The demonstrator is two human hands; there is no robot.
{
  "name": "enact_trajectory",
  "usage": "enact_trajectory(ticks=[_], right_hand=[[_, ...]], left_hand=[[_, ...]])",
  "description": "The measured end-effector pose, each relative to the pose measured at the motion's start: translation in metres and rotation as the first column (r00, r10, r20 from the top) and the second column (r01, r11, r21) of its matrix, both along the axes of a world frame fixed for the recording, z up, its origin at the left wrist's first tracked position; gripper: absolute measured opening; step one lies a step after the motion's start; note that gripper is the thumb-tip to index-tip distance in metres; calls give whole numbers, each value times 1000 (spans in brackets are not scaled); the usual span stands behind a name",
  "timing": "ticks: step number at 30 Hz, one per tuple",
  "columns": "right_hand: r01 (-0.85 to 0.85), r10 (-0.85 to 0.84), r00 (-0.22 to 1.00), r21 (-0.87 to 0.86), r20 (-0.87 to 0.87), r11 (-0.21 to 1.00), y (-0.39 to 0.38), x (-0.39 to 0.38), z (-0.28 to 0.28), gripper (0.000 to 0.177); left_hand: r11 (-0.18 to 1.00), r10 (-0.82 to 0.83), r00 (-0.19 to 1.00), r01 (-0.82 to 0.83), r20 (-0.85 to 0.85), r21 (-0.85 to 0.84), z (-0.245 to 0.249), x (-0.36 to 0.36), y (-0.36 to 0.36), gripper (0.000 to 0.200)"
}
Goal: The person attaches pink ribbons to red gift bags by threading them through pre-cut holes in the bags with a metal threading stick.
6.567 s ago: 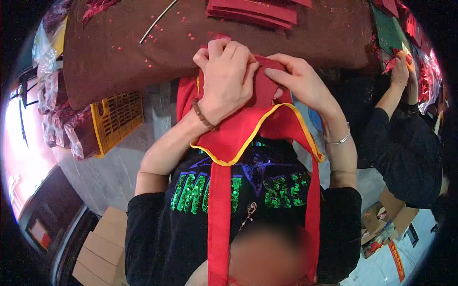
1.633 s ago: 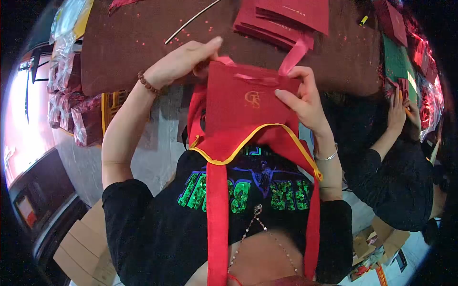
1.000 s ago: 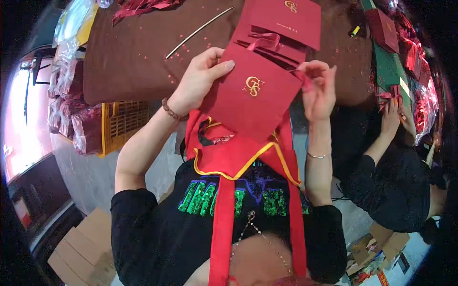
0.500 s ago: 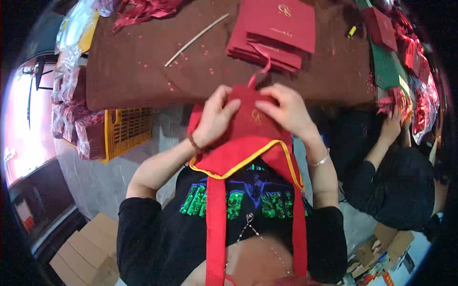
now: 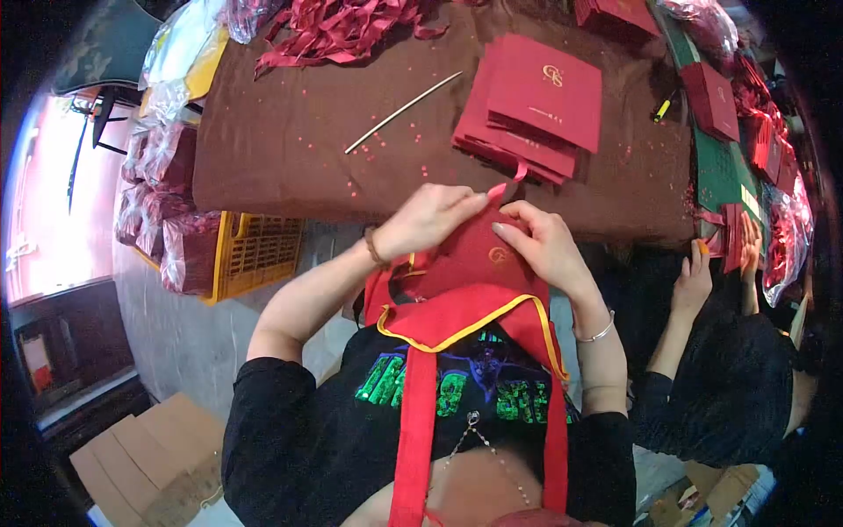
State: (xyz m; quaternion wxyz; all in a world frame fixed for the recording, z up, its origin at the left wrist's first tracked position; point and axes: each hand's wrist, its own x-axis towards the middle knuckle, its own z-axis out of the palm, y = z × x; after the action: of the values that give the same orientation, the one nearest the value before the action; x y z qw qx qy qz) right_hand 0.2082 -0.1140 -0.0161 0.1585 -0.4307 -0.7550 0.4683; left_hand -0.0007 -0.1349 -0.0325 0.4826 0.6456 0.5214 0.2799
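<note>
Currently both hands are on one red pouch (image 5: 479,259), gold logo facing up. It is held just off the near edge of the table (image 5: 290,149), above the bib of the red apron (image 5: 457,318) with yellow trim.

Left hand (image 5: 430,220), bead bracelet on the wrist: fingers closed, pinching the pouch's top edge at the left corner. A pink ribbon end (image 5: 499,188) sticks out right at its fingertips. Can't tell whether the ribbon itself is in the pinch.

Right hand (image 5: 544,248), silver bangle: thumb and fingers clamped on the top right part of the pouch, index finger lying across the face near the logo.

On the table:
- stack of matching red pouches (image 5: 540,105) just beyond the hands, not touching the held one, top pouch logo-up
- thin pale rod (image 5: 404,111) lying diagonally, left of the stack
- tangle of red ribbons (image 5: 342,22) at the far edge
- yellow marker (image 5: 661,110) right of the stack, beside a green mat (image 5: 720,167)

Yellow crate (image 5: 259,250) sits under the table's left end, with cardboard boxes (image 5: 140,457) on the floor nearer the camera. A co-worker's hands (image 5: 694,263) are at the table's right end, touching red pieces, well apart from the held pouch.
</note>
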Motion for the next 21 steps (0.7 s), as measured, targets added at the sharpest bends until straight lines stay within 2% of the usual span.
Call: enact_trajectory(ticks=[1,2,3,4,5,6,8,9,11,14,16,18,19,20,21], right_hand=[[11,-11,1000,22,3,1000,0,1,-4,23],[22,-22,1000,44,4,999,1,2,-5,24],[32,-35,999,56,41,998,-1,0,3,26],[32,-35,999,60,37,998,0,0,2,26],[31,-33,999,73,33,997,-1,0,-2,27],[28,-30,999,85,29,996,-1,0,-4,27],[25,-28,999,77,44,997,-3,-2,1,27],[24,-28,998,69,62,997,-4,-3,5,27],[55,-57,998,58,38,997,-6,0,5,27],[96,-94,995,52,-35,994,-6,6,-4,26],[87,-89,996,84,20,993,-2,6,-1,26],[66,-69,997,89,25,994,2,4,4,26],[60,-62,998,73,31,996,5,3,4,26],[54,-56,998,56,38,997,8,1,4,26],[65,-66,997,20,33,998,9,0,-2,27]], left_hand=[[970,16,1000,-17,6,244,6,-6,4,33],[986,116,993,-116,8,120,22,-13,12,32],[938,216,968,-169,-129,301,22,-24,24,27],[847,409,888,-283,-212,450,23,-30,36,18],[729,486,838,-232,-247,644,14,-45,53,13],[607,542,772,-87,-331,790,7,-59,67,13],[600,611,614,54,-500,798,-7,-69,80,12],[594,616,610,56,-499,802,-14,-74,82,12],[649,490,656,165,-573,743,-23,-88,85,13],[665,509,650,120,-564,737,-25,-102,75,12],[682,507,632,123,-587,721,-19,-109,66,10],[693,526,647,50,-552,720,-15,-116,59,9],[744,529,601,12,-599,668,-11,-122,59,12],[745,533,594,10,-603,668,-8,-129,64,12],[691,579,628,-38,-521,722,-5,-136,74,13]])
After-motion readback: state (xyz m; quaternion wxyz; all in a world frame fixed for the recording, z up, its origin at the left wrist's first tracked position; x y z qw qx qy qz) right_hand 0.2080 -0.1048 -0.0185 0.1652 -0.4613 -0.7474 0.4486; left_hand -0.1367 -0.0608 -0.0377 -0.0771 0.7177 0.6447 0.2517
